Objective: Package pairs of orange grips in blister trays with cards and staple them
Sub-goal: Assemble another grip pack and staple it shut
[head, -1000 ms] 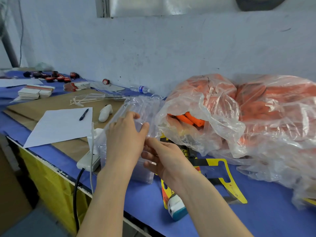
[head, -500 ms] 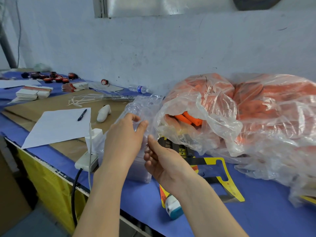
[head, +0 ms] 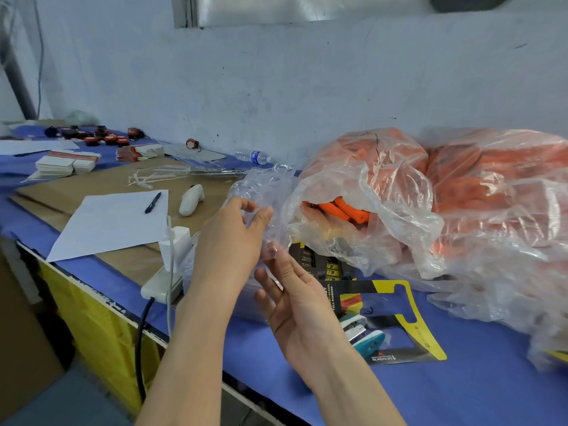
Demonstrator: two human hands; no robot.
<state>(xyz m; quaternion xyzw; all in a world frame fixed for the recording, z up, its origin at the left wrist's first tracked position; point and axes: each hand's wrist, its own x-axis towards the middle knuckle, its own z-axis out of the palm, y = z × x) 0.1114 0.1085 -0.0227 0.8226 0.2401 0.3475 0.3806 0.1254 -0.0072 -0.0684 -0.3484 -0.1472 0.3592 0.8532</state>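
Note:
A stack of clear blister trays [head: 261,192] inside a thin plastic bag lies on the blue table [head: 461,392]. My left hand [head: 229,244] grips a clear tray at its top edge, fingers curled over it. My right hand [head: 295,296] pinches the lower corner of that same tray between thumb and fingers. Orange grips [head: 341,210] show through the mouth of a big clear bag [head: 384,192] just right of my hands. Yellow and black cards [head: 396,305] lie flat under my right hand, with a teal and white stapler [head: 365,335] on them.
A white power strip [head: 163,282] with a plugged charger sits left of my hands near the table edge. Beyond it lie a paper sheet [head: 113,222] with a pen, a white tool, cardboard, card stacks and a water bottle [head: 253,156]. A second bag of grips [head: 507,179] fills the right.
Both hands have risen slightly with the clear tray. My right thumb now reaches up to the tray's corner, and the stapler shows more fully below my wrist.

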